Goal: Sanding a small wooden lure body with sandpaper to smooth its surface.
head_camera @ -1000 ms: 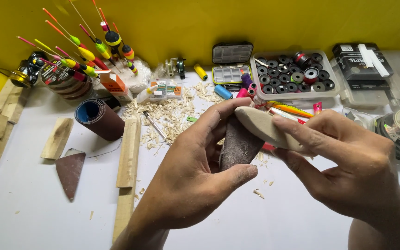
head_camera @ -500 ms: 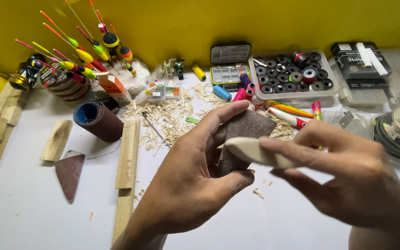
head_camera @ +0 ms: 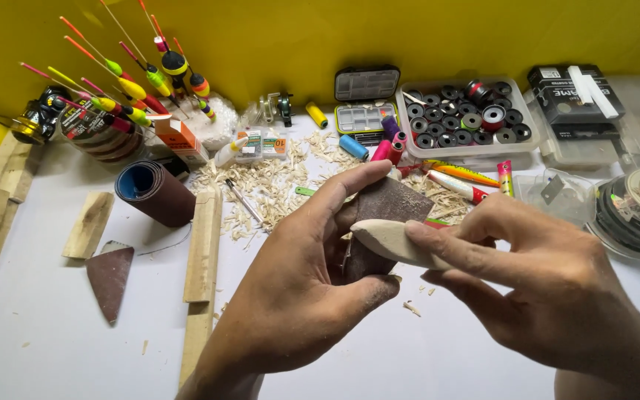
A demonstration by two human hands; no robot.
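While I watch, the left hand [head_camera: 298,289] keeps its grip closed on a sandpaper sheet [head_camera: 379,222], floppy; the right hand [head_camera: 550,281] pinches a carved wooden blank [head_camera: 394,243], above the tabletop [head_camera: 53,348] middle. Light, stiff, probably dusty: hold its thicker end.

The white counter [head_camera: 424,355] has lots of stuff on it. Left of the left hand [head_camera: 298,289] lie long wood sticks [head_camera: 203,244], a sandpaper roll [head_camera: 153,192] and a brown sandpaper triangle [head_camera: 109,278]. Beyond the hand lie wood shavings [head_camera: 275,185]. A tray of spools [head_camera: 464,118] sits farther back.
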